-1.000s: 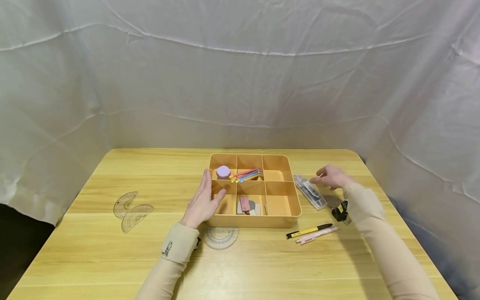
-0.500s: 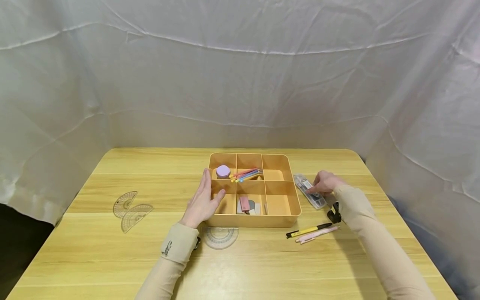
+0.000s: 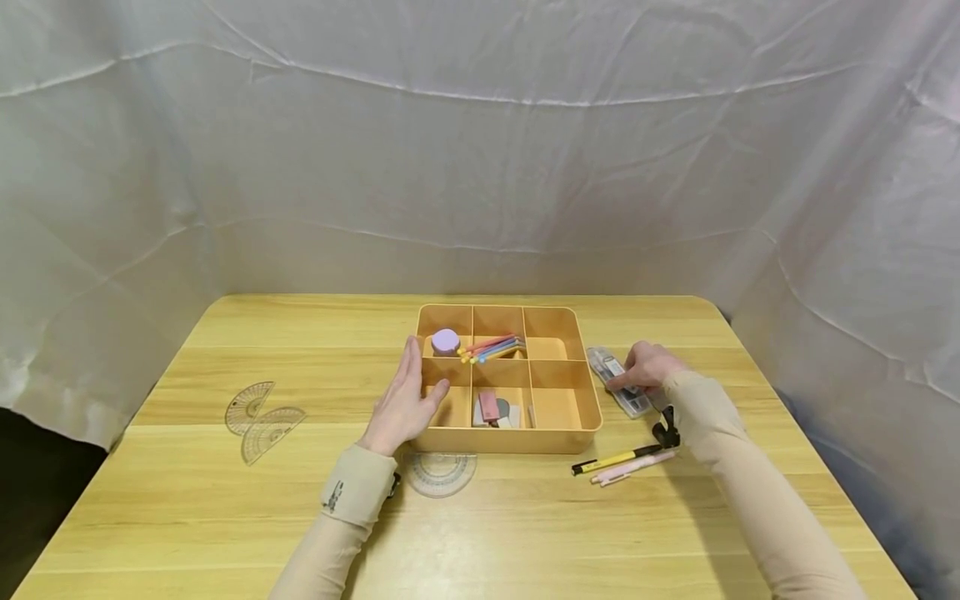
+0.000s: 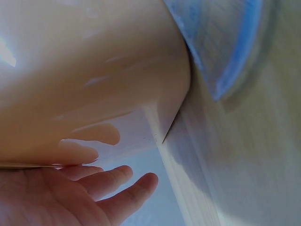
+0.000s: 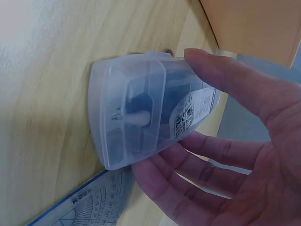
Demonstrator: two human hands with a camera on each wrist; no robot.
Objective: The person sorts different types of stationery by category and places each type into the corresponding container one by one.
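An orange six-compartment organizer tray (image 3: pixel 510 442) stands mid-table. My left hand (image 3: pixel 399 407) rests against its left wall, fingers straight, thumb over the rim; in the left wrist view, the fingers (image 4: pixel 127 195) run along that wall. To the tray's right, my right hand (image 3: pixel 651 367) grips a small clear plastic case (image 3: pixel 632 405). Seen from the right wrist, the case (image 5: pixel 129 113) has a white printed label and dark contents; the thumb is on one side, the fingers on the other. A clear protractor (image 5: pixel 89 202) lies close under it.
The tray holds a lilac-lidded jar (image 3: pixel 446 341), several thin coloured pencils (image 3: pixel 495 350) and erasers (image 3: pixel 489 406). In front lie a yellow pen (image 3: pixel 615 460), a pink pen (image 3: pixel 633 468) and a protractor (image 3: pixel 441 475). Two overlapping protractors (image 3: pixel 272 433) lie at left.
My right hand has moved left and down onto the clear case and taken hold of it. The left hand has stayed at the tray's wall.
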